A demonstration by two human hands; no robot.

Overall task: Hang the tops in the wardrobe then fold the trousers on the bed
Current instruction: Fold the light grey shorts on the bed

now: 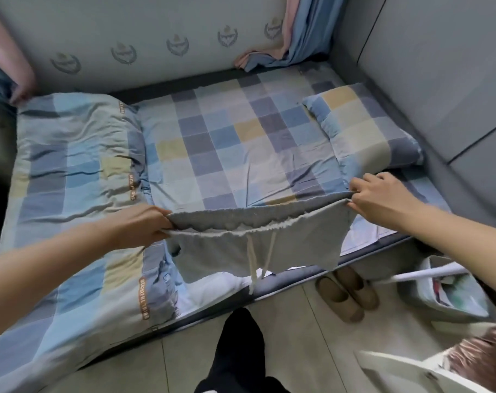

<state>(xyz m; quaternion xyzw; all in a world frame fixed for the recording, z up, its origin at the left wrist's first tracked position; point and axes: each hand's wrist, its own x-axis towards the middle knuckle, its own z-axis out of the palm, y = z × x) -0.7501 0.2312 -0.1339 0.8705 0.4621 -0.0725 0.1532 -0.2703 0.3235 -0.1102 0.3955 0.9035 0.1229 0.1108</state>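
I hold a pair of light grey trousers (221,251) by the waistband, stretched out above the near edge of the bed (212,143). My left hand (144,225) grips the waistband's left end and my right hand (383,194) grips its right end. The waistband gapes open, and two white drawstrings (252,265) hang down from its middle. The lower part of the garment hangs over the bed's edge, and how far the legs reach is hidden.
A folded checked quilt (71,171) lies on the bed's left, a checked pillow (363,129) at the right. Brown slippers (346,293) stand on the tiled floor by the bed. A white basket (451,296) stands at the right. My black-socked foot (238,344) is below.
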